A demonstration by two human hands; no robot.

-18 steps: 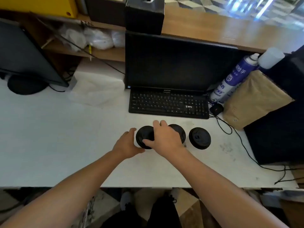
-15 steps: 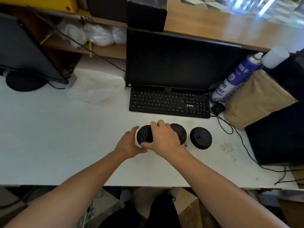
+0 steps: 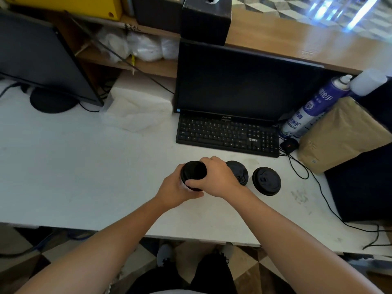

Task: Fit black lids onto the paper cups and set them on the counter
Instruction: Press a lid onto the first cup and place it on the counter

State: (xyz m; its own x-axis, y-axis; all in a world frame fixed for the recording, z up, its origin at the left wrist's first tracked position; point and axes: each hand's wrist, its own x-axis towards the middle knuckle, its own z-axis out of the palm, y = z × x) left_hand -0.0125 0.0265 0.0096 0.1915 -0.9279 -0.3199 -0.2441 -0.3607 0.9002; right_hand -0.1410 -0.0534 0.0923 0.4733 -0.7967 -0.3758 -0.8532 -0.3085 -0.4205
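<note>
Your left hand (image 3: 175, 188) has closed round the leftmost cup (image 3: 182, 184), near you on the counter (image 3: 106, 166); your right hand (image 3: 215, 179) pinches its black lid (image 3: 193, 173). Lid-seating step: next, press the rim down evenly.

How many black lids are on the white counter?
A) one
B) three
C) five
B: the first lid is gripped between the left hand and the right hand, the middle lid peeks out behind the right hand, and the right lid stands alone.
</note>
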